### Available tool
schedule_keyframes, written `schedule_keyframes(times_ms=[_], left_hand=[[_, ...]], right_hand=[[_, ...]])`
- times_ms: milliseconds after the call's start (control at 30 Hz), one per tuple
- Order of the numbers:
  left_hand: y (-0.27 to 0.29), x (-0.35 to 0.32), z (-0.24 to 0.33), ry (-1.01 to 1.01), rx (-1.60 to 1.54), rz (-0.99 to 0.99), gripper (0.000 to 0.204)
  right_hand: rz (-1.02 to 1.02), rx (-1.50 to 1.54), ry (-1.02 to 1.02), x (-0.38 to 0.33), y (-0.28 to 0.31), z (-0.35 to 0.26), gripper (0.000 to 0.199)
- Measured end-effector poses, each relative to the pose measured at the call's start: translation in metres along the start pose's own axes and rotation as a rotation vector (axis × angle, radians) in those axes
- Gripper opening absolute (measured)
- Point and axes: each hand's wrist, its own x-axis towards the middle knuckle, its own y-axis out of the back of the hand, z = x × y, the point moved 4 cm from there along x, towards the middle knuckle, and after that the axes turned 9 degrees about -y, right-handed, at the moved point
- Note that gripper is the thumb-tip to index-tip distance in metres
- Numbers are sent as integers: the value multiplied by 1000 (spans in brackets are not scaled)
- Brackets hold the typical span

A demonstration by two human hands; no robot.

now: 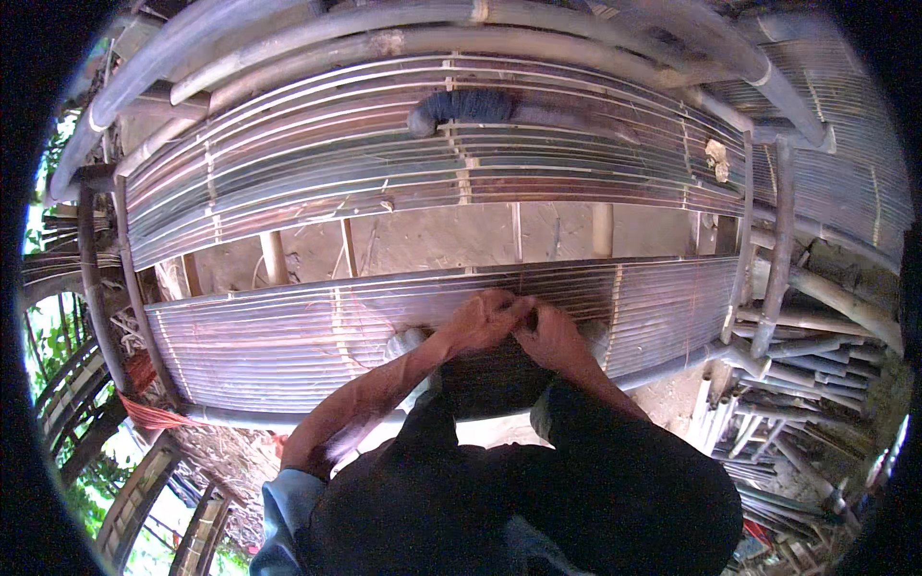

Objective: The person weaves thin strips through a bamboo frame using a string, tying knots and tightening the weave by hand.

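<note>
Two bare hands are working together at the upper edge of a dark, curved panel of thin bamboo slats.

The left hand and right hand are touching each other, their fingers curling and pressing together on the slat edge directly beneath them; what they are pinching is too small to make out. Beyond the fingers an open gap is showing bare ground, then a second curved slatted bamboo panel with a grey, black-wrapped pole lying on it. Right of the fingers, loose bamboo poles are piling up. The person's dark clothing is hiding the panel's lower middle.
</note>
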Motion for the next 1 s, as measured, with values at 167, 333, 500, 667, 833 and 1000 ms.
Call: schedule_keyframes(times_ms=[167,333,500,667,833,1000], left_hand=[[-9,9,-25,93,-399,111,44],[30,-10,1,-54,-715,287,36],[76,-72,94,0,-616,-100,24],[137,-122,124,-325,-848,-73,16],[219,-140,37,-344,-671,342,18],[220,-99,-50,-74,279,637,8]], right_hand=[[-291,163,-22,-1,29,-37,33],[-47,428,76,9,83,-50,38],[-167,331,329,-9,124,-106,53],[-571,627,507,-34,159,-128,44],[-105,424,498,9,213,-71,20],[2,48,390,49,167,-34,26]])
